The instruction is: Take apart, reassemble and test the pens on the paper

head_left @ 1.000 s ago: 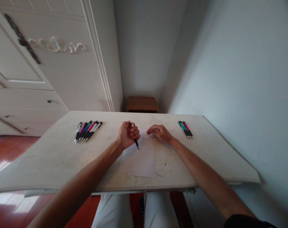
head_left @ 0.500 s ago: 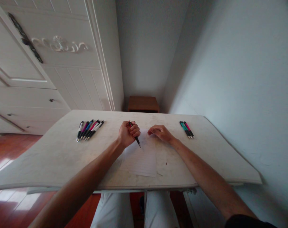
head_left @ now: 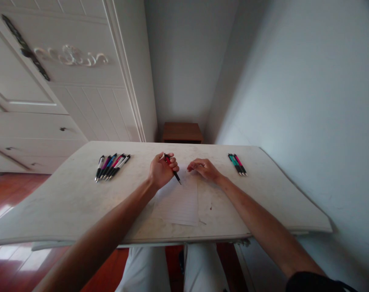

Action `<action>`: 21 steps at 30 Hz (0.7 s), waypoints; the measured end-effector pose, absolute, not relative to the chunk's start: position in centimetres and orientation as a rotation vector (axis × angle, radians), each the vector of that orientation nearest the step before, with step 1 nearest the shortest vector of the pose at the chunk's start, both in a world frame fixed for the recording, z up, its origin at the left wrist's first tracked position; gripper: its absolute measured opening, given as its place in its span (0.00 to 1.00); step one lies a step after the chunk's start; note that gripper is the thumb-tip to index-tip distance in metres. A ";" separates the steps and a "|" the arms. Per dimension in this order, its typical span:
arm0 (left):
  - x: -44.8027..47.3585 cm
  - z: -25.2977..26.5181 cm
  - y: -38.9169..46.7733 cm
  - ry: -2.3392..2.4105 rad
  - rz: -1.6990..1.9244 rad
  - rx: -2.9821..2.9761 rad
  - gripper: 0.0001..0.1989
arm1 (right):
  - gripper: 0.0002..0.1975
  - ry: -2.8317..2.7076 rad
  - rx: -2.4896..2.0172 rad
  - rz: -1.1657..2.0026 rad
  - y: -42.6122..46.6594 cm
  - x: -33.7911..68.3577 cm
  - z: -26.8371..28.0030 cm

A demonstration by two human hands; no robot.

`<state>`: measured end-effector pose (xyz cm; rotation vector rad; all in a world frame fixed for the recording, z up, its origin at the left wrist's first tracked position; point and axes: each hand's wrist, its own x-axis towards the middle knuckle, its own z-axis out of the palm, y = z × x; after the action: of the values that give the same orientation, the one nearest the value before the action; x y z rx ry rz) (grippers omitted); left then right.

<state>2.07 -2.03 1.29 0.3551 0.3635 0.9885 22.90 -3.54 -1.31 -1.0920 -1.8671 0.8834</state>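
My left hand (head_left: 162, 171) is closed round a red and black pen (head_left: 176, 175), its palm turned upward. The pen slants, tip pointing down and to the right over the lined paper (head_left: 180, 207). My right hand (head_left: 205, 169) rests at the upper right edge of the paper, its fingers loosely bent and apart, with nothing visible in them. On the left of the table lies a fanned row of several pens (head_left: 111, 167) in white, purple, blue and pink. Over on the right, a small group of green and pink pens (head_left: 237, 164) lies side by side.
The white table (head_left: 71, 202) has a wall (head_left: 294, 101) close along its right side. A white cabinet (head_left: 89, 109) stands beyond its left end. Behind the far edge is a brown wooden box-like piece (head_left: 182, 132). A small dark speck lies right of the paper.
The fingers of my left hand have loosened a little, showing more of the pen's red barrel. My right hand stays in place. The whole view has shifted slightly.
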 end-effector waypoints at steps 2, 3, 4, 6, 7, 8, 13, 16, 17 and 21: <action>2.2 1.3 -2.1 0.378 0.981 0.362 0.10 | 0.24 -1.821 -1.076 0.900 -3.5 22.8 -1.2; 2.3 1.2 -2.1 0.393 0.977 0.370 0.09 | 0.23 -1.788 -1.059 0.915 -3.6 22.7 -1.1; 2.4 1.2 -2.2 0.412 0.975 0.383 0.08 | 0.23 -1.754 -1.034 0.936 -3.6 22.5 -1.1; 2.8 1.0 -2.3 0.457 0.989 0.428 0.07 | 0.25 -1.692 -0.973 0.996 -3.8 22.1 -1.0; 2.9 0.9 -2.4 0.478 1.006 0.457 0.07 | 0.26 -1.669 -0.945 1.030 -3.9 21.7 -0.9; 3.1 0.8 -2.5 0.493 1.027 0.489 0.06 | 0.27 -1.652 -0.921 1.062 -4.0 21.4 -0.9; 3.5 0.7 -3.1 0.493 1.077 0.613 0.08 | 0.29 -1.659 -0.917 1.087 -4.8 19.6 -1.3; 3.4 0.6 -3.3 0.506 1.082 0.645 0.11 | 0.26 -1.663 -0.911 1.062 -5.1 19.1 -1.3; 3.4 0.5 -3.4 0.511 1.075 0.659 0.12 | 0.24 -1.655 -0.899 1.078 -5.2 19.0 -1.3; 3.7 0.3 -3.8 0.489 1.027 0.753 0.15 | 0.17 -1.471 -0.785 1.315 -5.7 18.5 -0.5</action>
<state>3.74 -3.76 0.31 0.7527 0.4892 1.0266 18.48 -5.69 -0.52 -0.7847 -1.4714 1.3155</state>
